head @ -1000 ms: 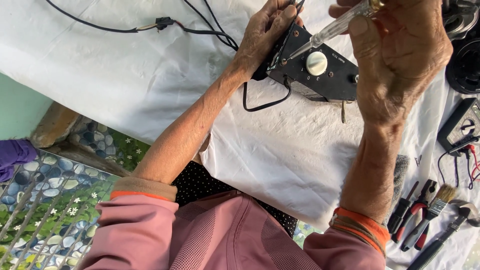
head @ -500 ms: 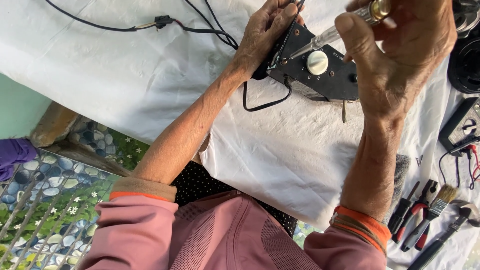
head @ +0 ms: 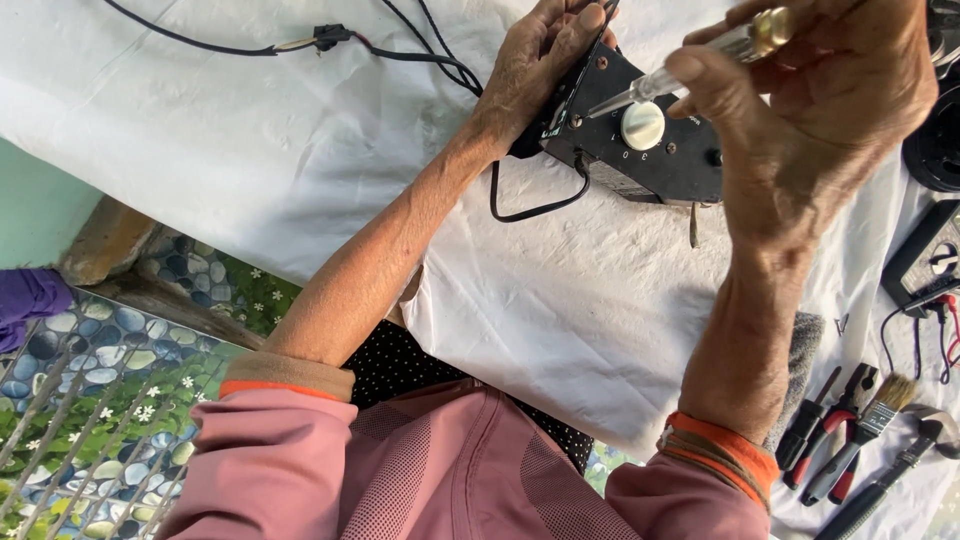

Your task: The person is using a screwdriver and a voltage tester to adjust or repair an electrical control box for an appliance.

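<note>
label: small white-and-blue sticker | on black control box face | beside left thumb

A single head-worn camera looks steeply down from close above, over the person's forearms, onto a white cloth-covered table and the tiled floor at left.

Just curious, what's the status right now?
Left hand steadies black control panel. Right hand holds clear-handled screwdriver, tip at a panel screw. Black cable hangs below.
</note>
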